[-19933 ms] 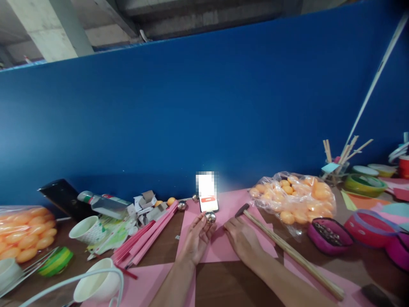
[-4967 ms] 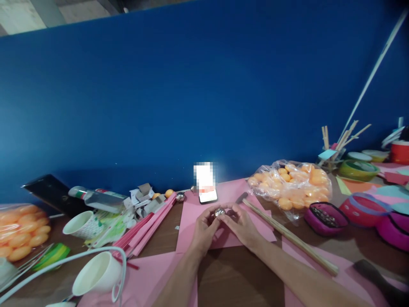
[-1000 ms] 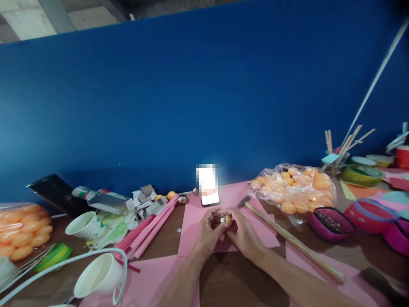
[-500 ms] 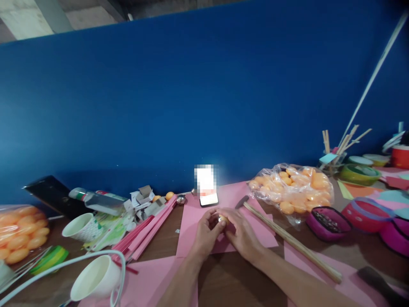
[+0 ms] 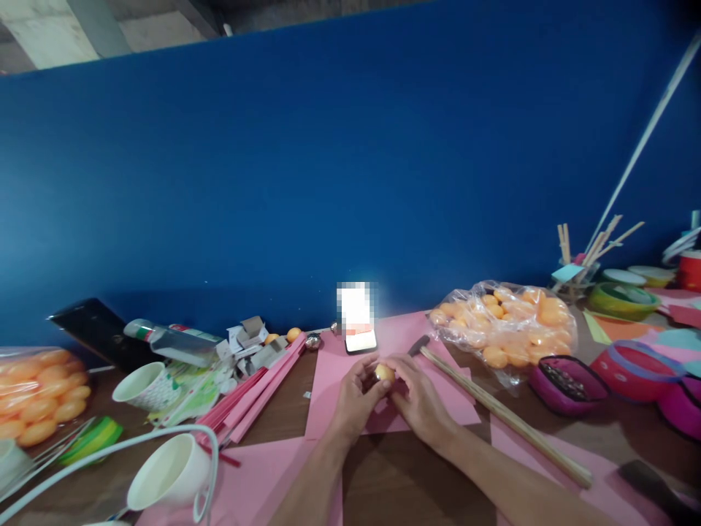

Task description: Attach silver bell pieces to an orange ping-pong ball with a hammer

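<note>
Between both hands is a small pale-yellow ball [image 5: 384, 372] with a slight shine, above pink paper [image 5: 334, 413]. My left hand [image 5: 355, 398] curls around its left side, thumb against the lower part. From the other side, my right hand [image 5: 420, 398] closes on it with bent fingers; its far side is hidden by the fingers. Just beyond the hands stands a lit phone [image 5: 361, 343], its picture blurred. A hammer's wooden handle [image 5: 509, 416] slants right of my right hand, with its dark head [image 5: 419, 345] near the phone.
Clear bags of orange balls lie right [image 5: 501, 329] and left [image 5: 44, 394]. Pink paper strips [image 5: 263, 402], two shiny balls, small boxes [image 5: 249, 336] and paper cups [image 5: 169, 471] fill the left. A purple bowl [image 5: 569, 387] holds small dark pieces. A blue partition [image 5: 307, 168] rises behind.
The ball is turned between my fingers, and more of its pale-yellow surface shows. Both hands stay in nearly the same place; the view has shifted slightly.
</note>
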Motion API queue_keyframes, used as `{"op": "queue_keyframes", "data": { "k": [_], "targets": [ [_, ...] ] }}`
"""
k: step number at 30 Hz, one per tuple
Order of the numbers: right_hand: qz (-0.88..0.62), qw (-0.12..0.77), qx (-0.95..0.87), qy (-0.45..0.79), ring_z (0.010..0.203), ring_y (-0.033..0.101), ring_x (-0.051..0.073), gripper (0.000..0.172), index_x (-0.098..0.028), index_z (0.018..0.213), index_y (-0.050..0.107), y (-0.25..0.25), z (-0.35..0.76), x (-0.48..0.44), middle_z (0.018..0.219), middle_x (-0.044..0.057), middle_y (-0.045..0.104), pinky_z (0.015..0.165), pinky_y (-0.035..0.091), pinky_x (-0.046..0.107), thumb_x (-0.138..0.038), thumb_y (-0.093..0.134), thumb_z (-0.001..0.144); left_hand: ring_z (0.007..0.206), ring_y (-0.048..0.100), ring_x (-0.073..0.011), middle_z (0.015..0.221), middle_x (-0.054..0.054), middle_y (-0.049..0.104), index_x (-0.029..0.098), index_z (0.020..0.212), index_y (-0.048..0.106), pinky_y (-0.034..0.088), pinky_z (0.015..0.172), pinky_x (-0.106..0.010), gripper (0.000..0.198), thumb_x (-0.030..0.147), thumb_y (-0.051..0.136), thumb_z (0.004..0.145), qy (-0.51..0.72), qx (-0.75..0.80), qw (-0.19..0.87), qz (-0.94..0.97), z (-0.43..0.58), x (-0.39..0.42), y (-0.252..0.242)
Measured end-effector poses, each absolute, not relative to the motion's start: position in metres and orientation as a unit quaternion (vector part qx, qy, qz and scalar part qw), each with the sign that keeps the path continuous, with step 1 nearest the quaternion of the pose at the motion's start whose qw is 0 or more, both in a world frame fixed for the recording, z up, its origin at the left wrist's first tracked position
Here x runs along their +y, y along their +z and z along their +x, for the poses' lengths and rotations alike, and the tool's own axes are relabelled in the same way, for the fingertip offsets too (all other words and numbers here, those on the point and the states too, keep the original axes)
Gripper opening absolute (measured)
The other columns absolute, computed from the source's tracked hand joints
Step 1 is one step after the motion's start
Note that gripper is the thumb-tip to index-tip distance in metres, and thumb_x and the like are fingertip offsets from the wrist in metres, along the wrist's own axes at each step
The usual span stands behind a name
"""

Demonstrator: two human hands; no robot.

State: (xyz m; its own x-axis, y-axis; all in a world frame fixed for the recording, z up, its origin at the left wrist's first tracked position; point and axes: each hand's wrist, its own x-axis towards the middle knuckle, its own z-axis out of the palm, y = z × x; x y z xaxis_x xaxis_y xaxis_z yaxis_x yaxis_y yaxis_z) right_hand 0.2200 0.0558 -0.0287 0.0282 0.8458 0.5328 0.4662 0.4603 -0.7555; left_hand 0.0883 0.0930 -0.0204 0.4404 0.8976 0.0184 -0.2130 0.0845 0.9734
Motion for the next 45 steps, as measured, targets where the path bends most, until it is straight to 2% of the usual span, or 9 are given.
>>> {"op": "queue_keyframes", "data": {
  "k": [6, 11, 15, 20, 24, 28, 33, 37, 45],
  "targets": [
    [-0.471, 0.510, -0.698, 0.174, 0.105, 0.047, 0.021, 0.060, -0.025, 0.113, 0.051, -0.030, 0.221, 0.056, 0.112, 0.004, 0.055, 0.093, 0.037, 0.039, 0.004, 0.041, 0.062, 0.100, 0.056, -0.0238, 0.107, -0.011, 0.061, 0.016, 0.108, 0.053, 0.045, 0.085, -0.037, 0.042, 0.029, 0.063, 0.070, 0.405, 0.314, 0.640, 0.572, 0.087, 0.094, -0.022],
    [-0.470, 0.531, -0.685, 0.164, 0.104, 0.047, 0.023, 0.047, -0.022, 0.114, 0.048, -0.030, 0.218, 0.056, 0.113, 0.008, 0.053, 0.090, 0.039, 0.041, -0.006, 0.049, 0.069, 0.098, 0.057, -0.0228, 0.108, -0.010, 0.061, 0.018, 0.114, 0.050, 0.047, 0.082, -0.035, 0.046, 0.031, 0.062, 0.071, 0.416, 0.335, 0.611, 0.584, 0.088, 0.093, -0.024],
    [-0.488, 0.537, -0.669, 0.164, 0.097, 0.050, 0.022, 0.034, -0.021, 0.104, 0.051, -0.030, 0.217, 0.056, 0.104, 0.007, 0.054, 0.083, 0.043, 0.038, -0.011, 0.053, 0.071, 0.097, 0.057, -0.0231, 0.108, -0.010, 0.061, 0.016, 0.115, 0.049, 0.047, 0.079, -0.033, 0.051, 0.032, 0.063, 0.069, 0.401, 0.355, 0.606, 0.588, 0.088, 0.094, -0.026],
    [-0.498, 0.520, -0.676, 0.155, 0.095, 0.051, 0.022, 0.037, -0.022, 0.103, 0.052, -0.028, 0.218, 0.054, 0.101, 0.006, 0.056, 0.082, 0.043, 0.038, -0.005, 0.050, 0.070, 0.099, 0.056, -0.0228, 0.109, -0.010, 0.061, 0.017, 0.116, 0.049, 0.045, 0.083, -0.034, 0.053, 0.031, 0.065, 0.068, 0.411, 0.336, 0.632, 0.564, 0.087, 0.094, -0.025],
    [-0.480, 0.527, -0.689, 0.131, 0.100, 0.049, 0.023, 0.039, -0.022, 0.109, 0.051, -0.026, 0.218, 0.054, 0.107, 0.007, 0.055, 0.086, 0.041, 0.040, -0.007, 0.048, 0.073, 0.098, 0.056, -0.0223, 0.105, -0.009, 0.062, 0.017, 0.114, 0.051, 0.045, 0.083, -0.034, 0.045, 0.034, 0.060, 0.073, 0.423, 0.327, 0.630, 0.563, 0.087, 0.092, -0.021],
    [-0.479, 0.512, -0.700, 0.136, 0.100, 0.049, 0.022, 0.043, -0.022, 0.110, 0.050, -0.026, 0.218, 0.055, 0.106, 0.006, 0.056, 0.088, 0.040, 0.039, -0.005, 0.048, 0.071, 0.089, 0.058, -0.0210, 0.096, -0.009, 0.065, 0.013, 0.101, 0.060, 0.046, 0.076, -0.030, 0.037, 0.038, 0.056, 0.074, 0.413, 0.337, 0.603, 0.594, 0.088, 0.091, -0.017],
    [-0.500, 0.516, -0.680, 0.145, 0.099, 0.049, 0.023, 0.041, -0.022, 0.108, 0.051, -0.028, 0.218, 0.055, 0.105, 0.007, 0.054, 0.086, 0.041, 0.039, -0.008, 0.055, 0.070, 0.068, 0.057, -0.0162, 0.081, -0.007, 0.065, 0.011, 0.097, 0.062, 0.044, 0.060, -0.026, 0.040, 0.042, 0.056, 0.073, 0.392, 0.355, 0.579, 0.621, 0.090, 0.092, -0.018],
    [-0.496, 0.519, -0.682, 0.141, 0.097, 0.050, 0.022, 0.036, -0.022, 0.107, 0.054, -0.027, 0.218, 0.054, 0.104, 0.007, 0.054, 0.084, 0.042, 0.038, -0.009, 0.054, 0.073, 0.074, 0.058, -0.0177, 0.083, -0.006, 0.065, 0.012, 0.093, 0.063, 0.044, 0.066, -0.027, 0.035, 0.040, 0.058, 0.072, 0.399, 0.348, 0.568, 0.631, 0.090, 0.093, -0.019],
    [-0.461, 0.519, -0.708, 0.129, 0.101, 0.051, 0.022, 0.037, -0.024, 0.110, 0.054, -0.020, 0.218, 0.052, 0.108, 0.007, 0.057, 0.087, 0.042, 0.040, -0.010, 0.049, 0.076, 0.088, 0.057, -0.0208, 0.096, -0.008, 0.064, 0.014, 0.101, 0.058, 0.045, 0.074, -0.029, 0.037, 0.039, 0.056, 0.074, 0.404, 0.327, 0.574, 0.632, 0.088, 0.090, -0.015]
  ]
}}
